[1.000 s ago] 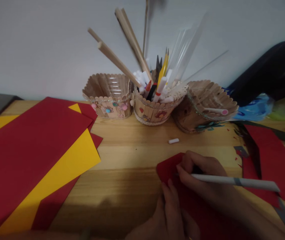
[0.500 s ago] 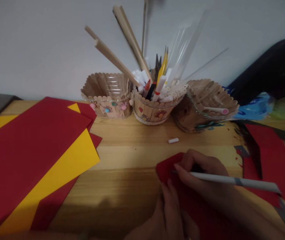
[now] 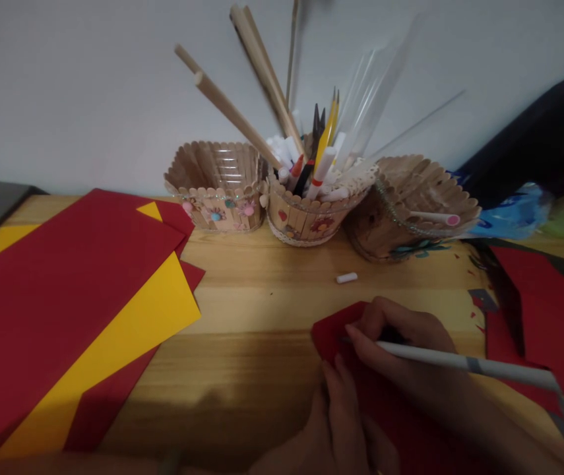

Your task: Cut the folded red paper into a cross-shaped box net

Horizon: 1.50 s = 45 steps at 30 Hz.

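A folded-looking piece of red paper [image 3: 337, 335] lies at an angle on the table in front of me. My right hand [image 3: 405, 336] pinches a white pen [image 3: 440, 356] with a grey band, its tip down at the paper near the upper left corner. Against the paper's left edge, my left hand [image 3: 334, 415] holds it with fingers close together. Both wrists come in from the bottom. A small white pen cap [image 3: 346, 278] rests on the wood just beyond the red paper.
Three craft-stick baskets stand along the wall: one at left [image 3: 219, 211], a middle one [image 3: 306, 221] full of pens, pliers and sticks, and one tilted [image 3: 405, 231]. Red sheets [image 3: 74, 277] and yellow sheets [image 3: 153, 316] overlap at left. Red scraps [image 3: 549, 310] lie at right.
The view has shifted a little, so the baskets and sheets appear slightly further right. Both hands keep nearly the same place on the paper, and the pen tip has barely moved.
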Each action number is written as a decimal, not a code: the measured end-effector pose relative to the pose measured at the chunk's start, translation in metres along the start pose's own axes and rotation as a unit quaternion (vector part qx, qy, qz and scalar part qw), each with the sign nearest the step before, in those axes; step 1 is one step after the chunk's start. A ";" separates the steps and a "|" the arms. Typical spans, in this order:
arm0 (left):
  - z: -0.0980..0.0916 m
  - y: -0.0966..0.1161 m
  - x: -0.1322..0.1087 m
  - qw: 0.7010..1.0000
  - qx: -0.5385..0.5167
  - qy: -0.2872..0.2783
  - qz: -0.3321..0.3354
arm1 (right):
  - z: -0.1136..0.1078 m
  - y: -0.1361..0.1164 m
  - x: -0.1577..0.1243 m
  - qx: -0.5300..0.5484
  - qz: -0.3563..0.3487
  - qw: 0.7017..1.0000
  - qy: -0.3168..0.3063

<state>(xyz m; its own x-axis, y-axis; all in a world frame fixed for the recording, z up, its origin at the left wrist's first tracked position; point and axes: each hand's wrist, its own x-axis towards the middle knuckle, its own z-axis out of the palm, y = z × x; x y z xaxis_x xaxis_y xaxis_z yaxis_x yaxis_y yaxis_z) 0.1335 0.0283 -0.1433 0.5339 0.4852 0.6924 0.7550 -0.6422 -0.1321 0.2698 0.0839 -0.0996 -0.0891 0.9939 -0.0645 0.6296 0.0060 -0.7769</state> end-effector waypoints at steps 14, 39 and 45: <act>-0.003 -0.014 0.005 0.997 -0.008 -0.015 0.070 | 0.000 0.004 0.001 0.042 0.013 0.999 0.001; -0.004 -0.013 0.008 0.998 -0.011 -0.001 0.061 | 0.001 0.002 -0.002 0.022 0.004 1.000 -0.020; -0.009 -0.017 0.008 0.993 -0.016 -0.060 0.101 | 0.000 0.004 -0.002 0.038 -0.002 0.999 -0.015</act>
<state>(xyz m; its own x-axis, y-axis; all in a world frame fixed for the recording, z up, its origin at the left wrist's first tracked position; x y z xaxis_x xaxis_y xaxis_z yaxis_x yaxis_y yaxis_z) 0.1214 0.0377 -0.1292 0.7168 0.4101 0.5639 0.6160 -0.7515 -0.2364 0.2720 0.0818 -0.1024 -0.1153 0.9901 -0.0804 0.5690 -0.0005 -0.8223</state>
